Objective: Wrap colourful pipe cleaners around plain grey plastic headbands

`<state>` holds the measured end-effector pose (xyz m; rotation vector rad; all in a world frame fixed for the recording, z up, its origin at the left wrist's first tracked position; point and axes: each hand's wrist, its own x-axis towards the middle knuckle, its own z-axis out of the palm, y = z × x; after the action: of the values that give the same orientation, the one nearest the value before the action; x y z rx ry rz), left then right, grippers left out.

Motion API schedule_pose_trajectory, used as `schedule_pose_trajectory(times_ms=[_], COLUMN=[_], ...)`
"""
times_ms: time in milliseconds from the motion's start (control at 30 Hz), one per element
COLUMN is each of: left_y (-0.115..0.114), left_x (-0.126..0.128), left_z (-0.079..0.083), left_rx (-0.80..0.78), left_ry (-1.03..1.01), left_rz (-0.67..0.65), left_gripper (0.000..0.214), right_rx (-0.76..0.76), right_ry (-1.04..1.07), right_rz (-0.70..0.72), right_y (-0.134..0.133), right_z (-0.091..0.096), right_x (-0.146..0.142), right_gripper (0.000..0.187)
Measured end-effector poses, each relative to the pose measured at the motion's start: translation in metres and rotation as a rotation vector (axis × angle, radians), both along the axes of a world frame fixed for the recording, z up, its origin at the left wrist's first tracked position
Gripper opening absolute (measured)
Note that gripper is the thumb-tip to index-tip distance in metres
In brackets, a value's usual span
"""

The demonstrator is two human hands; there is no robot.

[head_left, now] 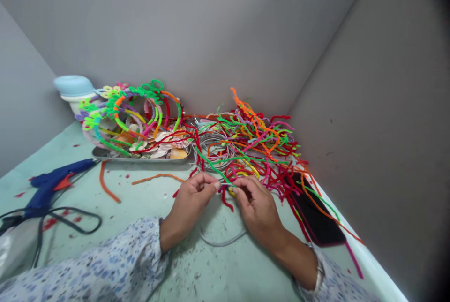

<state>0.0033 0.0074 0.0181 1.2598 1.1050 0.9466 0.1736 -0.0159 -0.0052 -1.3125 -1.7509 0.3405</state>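
Note:
My left hand and my right hand meet over the pale green table, fingertips pinched together on a thin grey wire hoop that curves down between my wrists. A yellow pipe cleaner sits at the fingertips where both hands grip. Just beyond them lies a tangled heap of pipe cleaners in red, green, orange and pink, with several bare wire hoops in it.
A metal tray at the back left holds finished wrapped headbands and shells. A blue glue gun with its black cord lies at the left. A black phone lies at the right edge. Grey walls enclose the corner.

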Motion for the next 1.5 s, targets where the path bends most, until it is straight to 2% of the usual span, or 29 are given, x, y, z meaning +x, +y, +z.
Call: schedule_pose_trajectory(times_ms=[167, 367, 500, 967, 1300, 1500], left_y=[-0.0021, -0.0023, -0.0009, -0.0029, -0.0033, -0.0024], left_x=[-0.0007, -0.0006, -0.0009, -0.0017, -0.0019, -0.0026], left_z=[0.0012, 0.0043, 0.0031, 0.0033, 0.0035, 0.0011], left_rx=[0.034, 0.077, 0.102, 0.164, 0.172, 0.190], left_ry=[0.011, 0.031, 0.023, 0.082, 0.103, 0.095], left_rz=[-0.005, 0.070, 0.092, 0.064, 0.055, 0.065], left_gripper=[0.022, 0.020, 0.020, 0.017, 0.017, 0.017], right_rx=[-0.026, -0.143, -0.150, -0.327, -0.422, -0.509], right_ry=[-0.018, 0.135, 0.185, 0.365, 0.421, 0.551], right_rz=[0.037, 0.047, 0.056, 0.139, 0.195, 0.240], right_y=[-0.0003, -0.0004, -0.0002, 0.0002, 0.0002, 0.0020], right_z=[0.0038, 0.0032, 0.0023, 0.0016, 0.0006, 0.0076], right_x=[0.0007, -0.0005, -0.0012, -0.0025, -0.0021, -0.0015], right_gripper=[0.009, 0.012, 0.014, 0.017, 0.020, 0.021])
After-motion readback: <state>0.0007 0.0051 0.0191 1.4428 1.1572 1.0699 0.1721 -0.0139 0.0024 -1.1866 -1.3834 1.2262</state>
